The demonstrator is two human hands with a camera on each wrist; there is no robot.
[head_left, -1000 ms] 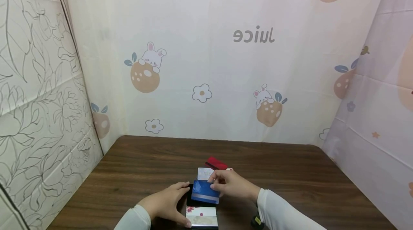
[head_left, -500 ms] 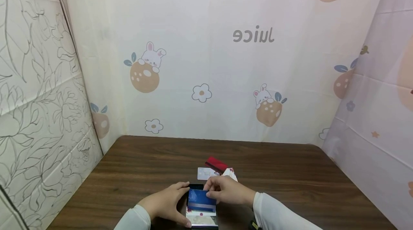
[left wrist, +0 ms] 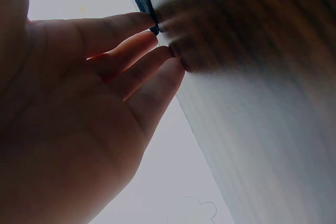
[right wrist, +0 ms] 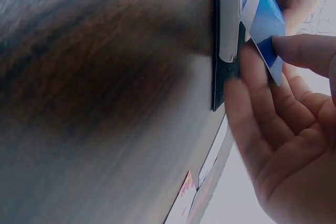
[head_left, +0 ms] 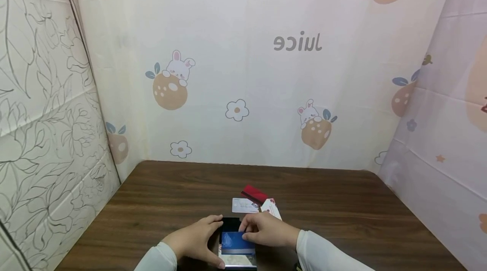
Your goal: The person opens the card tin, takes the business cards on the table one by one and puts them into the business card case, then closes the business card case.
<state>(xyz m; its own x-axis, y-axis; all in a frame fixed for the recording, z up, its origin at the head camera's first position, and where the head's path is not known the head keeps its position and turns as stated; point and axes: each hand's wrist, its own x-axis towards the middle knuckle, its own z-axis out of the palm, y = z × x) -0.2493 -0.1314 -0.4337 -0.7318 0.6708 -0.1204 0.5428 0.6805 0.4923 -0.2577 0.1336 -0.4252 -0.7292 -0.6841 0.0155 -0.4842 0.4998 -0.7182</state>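
Note:
A black card holder (head_left: 230, 223) with a silver side edge (right wrist: 228, 19) lies open at the front of the table. My left hand (head_left: 198, 239) is spread along its left side, thumb at the near corner and fingertips at the far end. In the left wrist view its fingers (left wrist: 152, 85) look nearly straight against the dark edge and tabletop. My right hand (head_left: 268, 229) pinches a blue card (head_left: 233, 241) by its right side, thumb against fingers, over the holder. A pale printed card (head_left: 237, 260) shows in the holder below it. The right wrist view shows the blue card tilted.
Just beyond the holder lie a white card (head_left: 243, 205), a red card (head_left: 255, 194) with a dark stripe, and a white flower-printed card (head_left: 271, 207), partly behind my right hand. The brown wooden table (head_left: 171, 186) ends at a patterned curtain (head_left: 213, 72).
The right hand has brought the blue card toward me and slightly left, from the holder's far part to over the pale cards. The flower-printed card beyond has come into view. The left hand stays put.

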